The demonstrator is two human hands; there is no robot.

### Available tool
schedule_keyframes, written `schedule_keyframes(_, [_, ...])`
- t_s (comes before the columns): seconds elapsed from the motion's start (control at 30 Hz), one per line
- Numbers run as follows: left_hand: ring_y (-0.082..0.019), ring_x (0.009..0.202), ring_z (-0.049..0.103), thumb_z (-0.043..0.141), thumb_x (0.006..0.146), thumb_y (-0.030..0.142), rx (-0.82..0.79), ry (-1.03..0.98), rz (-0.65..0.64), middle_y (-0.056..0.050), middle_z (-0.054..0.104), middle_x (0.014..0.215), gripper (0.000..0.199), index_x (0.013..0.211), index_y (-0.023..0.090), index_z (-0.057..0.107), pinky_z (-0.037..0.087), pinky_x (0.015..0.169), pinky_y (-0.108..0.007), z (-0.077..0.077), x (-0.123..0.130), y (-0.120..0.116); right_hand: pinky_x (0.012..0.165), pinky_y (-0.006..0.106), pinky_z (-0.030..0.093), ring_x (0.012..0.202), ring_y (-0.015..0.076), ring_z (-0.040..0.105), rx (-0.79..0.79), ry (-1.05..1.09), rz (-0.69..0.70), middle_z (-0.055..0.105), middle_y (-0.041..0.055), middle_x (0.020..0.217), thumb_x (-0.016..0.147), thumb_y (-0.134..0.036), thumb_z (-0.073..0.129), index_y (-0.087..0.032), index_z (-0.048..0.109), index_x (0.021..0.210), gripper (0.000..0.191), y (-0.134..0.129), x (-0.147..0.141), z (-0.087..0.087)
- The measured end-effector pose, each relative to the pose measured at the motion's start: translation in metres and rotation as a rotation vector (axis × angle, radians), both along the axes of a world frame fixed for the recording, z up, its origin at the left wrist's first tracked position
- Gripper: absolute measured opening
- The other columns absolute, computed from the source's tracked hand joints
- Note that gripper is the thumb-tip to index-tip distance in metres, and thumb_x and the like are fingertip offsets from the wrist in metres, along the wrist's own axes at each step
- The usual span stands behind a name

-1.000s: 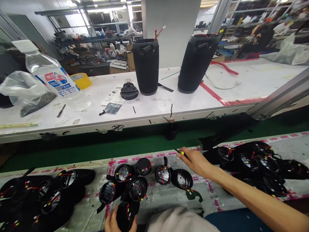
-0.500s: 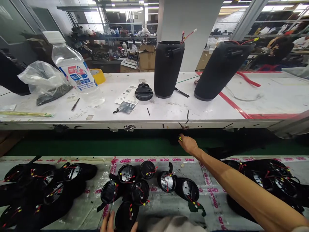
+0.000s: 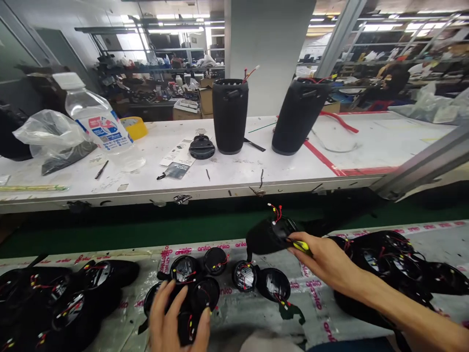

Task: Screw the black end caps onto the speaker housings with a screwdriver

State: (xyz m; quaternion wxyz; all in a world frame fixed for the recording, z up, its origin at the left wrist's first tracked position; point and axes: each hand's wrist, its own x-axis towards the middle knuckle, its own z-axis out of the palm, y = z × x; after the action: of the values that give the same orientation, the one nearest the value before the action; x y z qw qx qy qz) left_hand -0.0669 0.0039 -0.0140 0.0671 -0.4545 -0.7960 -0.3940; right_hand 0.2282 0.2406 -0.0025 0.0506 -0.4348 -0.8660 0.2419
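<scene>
wired black cases [image 3: 274, 283] lie clustered on the plastic-covered lower surface [image 3: 308, 293].

A capped clear bottle [image 3: 102, 128] stands between a plastic bag [image 3: 51, 128] and a yellow tape roll [image 3: 136, 129] on a white worktop [image 3: 232, 169], a loose red strip [image 3: 340, 121] lying farther right, as a pale column [image 3: 269, 49] rises behind, near a cardboard box [image 3: 206, 100].

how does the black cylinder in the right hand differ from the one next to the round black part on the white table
The held cylinder is tipped toward its side, while the table cylinder stands upright. The held cylinder is in the right hand; the table cylinder rests on the white table. Both are black with red wires at one end.
</scene>
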Motion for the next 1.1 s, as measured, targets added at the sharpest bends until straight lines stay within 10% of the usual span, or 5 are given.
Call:
schedule_keyframes(0.17, [-0.040, 0.149, 0.049, 0.073, 0.084, 0.062, -0.216, -1.021, -0.494, -0.012, 0.057, 0.159, 0.065, 0.138, 0.027, 0.068, 0.035, 0.127, -0.058, 0.055, 0.010, 0.078, 0.080, 0.032, 0.057, 0.093, 0.0231, 0.072, -0.203, 0.241, 0.015, 0.077, 0.0031, 0.105, 0.100, -0.049, 0.061, -0.031, 0.070, 0.119, 0.027, -0.038, 0.022, 0.085])
schedule_keyframes(0.33, [-0.046, 0.146, 0.051, 0.094, 0.063, 0.064, -0.456, -1.565, -1.129, -0.016, 0.063, 0.151, 0.105, 0.153, 0.027, 0.055, 0.036, 0.123, -0.060, 0.071, 0.032, 0.111, 0.058, 0.024, 0.045, 0.067, 0.0150, 0.059, -0.699, 0.416, 0.107, 0.067, -0.0021, 0.077, 0.093, -0.045, 0.069, -0.022, 0.069, 0.105, 0.027, -0.052, 0.010, 0.101])
schedule_keyframes(0.6, [-0.043, 0.132, 0.063, 0.084, 0.073, 0.050, -0.296, -1.888, -0.742, -0.015, 0.070, 0.141, 0.090, 0.154, 0.027, 0.053, 0.041, 0.117, -0.058, 0.048, 0.056, 0.060, 0.088, 0.034, 0.056, 0.113, 0.0234, 0.069, -0.383, 0.261, -0.031, 0.071, 0.0030, 0.124, 0.105, -0.053, 0.052, -0.036, 0.051, 0.143, 0.041, -0.087, 0.004, 0.083])
schedule_keyframes(0.83, [-0.044, 0.123, 0.068, 0.087, 0.065, 0.051, -0.280, -1.858, -0.537, -0.015, 0.076, 0.128, 0.089, 0.146, 0.024, 0.063, 0.053, 0.106, -0.054, 0.028, 0.049, 0.048, 0.077, 0.033, 0.050, 0.093, 0.0207, 0.072, -0.012, 0.228, 0.206, 0.073, 0.0010, 0.110, 0.108, -0.028, 0.051, -0.030, 0.057, 0.129, 0.022, -0.099, -0.001, 0.084])
schedule_keyframes(1.1, [-0.045, 0.124, 0.069, 0.087, 0.064, 0.052, -0.266, -1.821, -0.565, -0.015, 0.079, 0.122, 0.076, 0.134, 0.024, 0.073, 0.052, 0.111, -0.057, 0.026, 0.053, 0.052, 0.053, 0.036, 0.017, 0.059, 0.0199, 0.056, 0.355, 0.018, 0.340, 0.061, -0.0018, 0.080, 0.098, -0.012, 0.054, -0.023, 0.052, 0.111, 0.017, -0.104, -0.010, 0.066])
